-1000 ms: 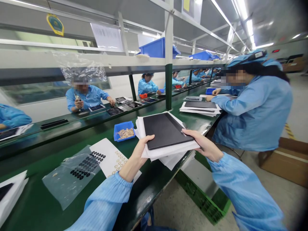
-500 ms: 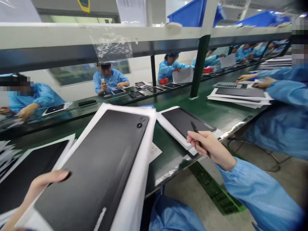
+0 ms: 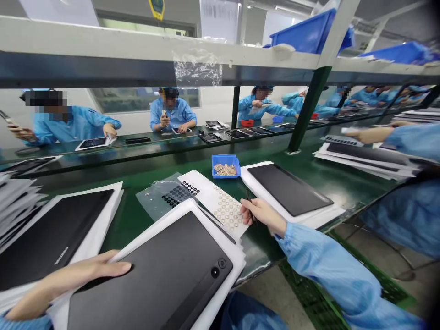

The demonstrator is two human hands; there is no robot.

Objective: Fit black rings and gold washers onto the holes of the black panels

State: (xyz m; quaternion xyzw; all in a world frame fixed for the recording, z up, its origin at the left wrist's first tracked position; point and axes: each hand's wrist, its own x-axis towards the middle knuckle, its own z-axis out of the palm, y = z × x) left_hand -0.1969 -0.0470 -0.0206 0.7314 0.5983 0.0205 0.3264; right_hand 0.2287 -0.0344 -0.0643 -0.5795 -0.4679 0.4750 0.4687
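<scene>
My left hand [image 3: 99,268] grips a dark grey tablet back cover [image 3: 154,279] with a round camera area at one corner; white sheets and at least one more dark panel lie under it. The thumb rests on top and the other fingers are mostly hidden. My right hand [image 3: 263,214] is closed around slim dark tweezers [image 3: 248,195], above the edge of a white sheet [image 3: 195,179] bearing rows of small rings, black at one end and pale at the other. A clear plastic bag [image 3: 149,195] lies beside that sheet.
Behind the sheet stands a small blue tray [image 3: 215,161] of tan ring-shaped pieces. Another cover [image 3: 288,188] lies on white sheets at right, and a dark panel [image 3: 65,229] at left. A shelf [image 3: 120,46] crosses above; co-workers in blue sit opposite and at right.
The held stack has come lower and turned, its camera corner now toward the lower right. My right hand has moved left to the ring sheet. The view has shifted, showing the blue tray.
</scene>
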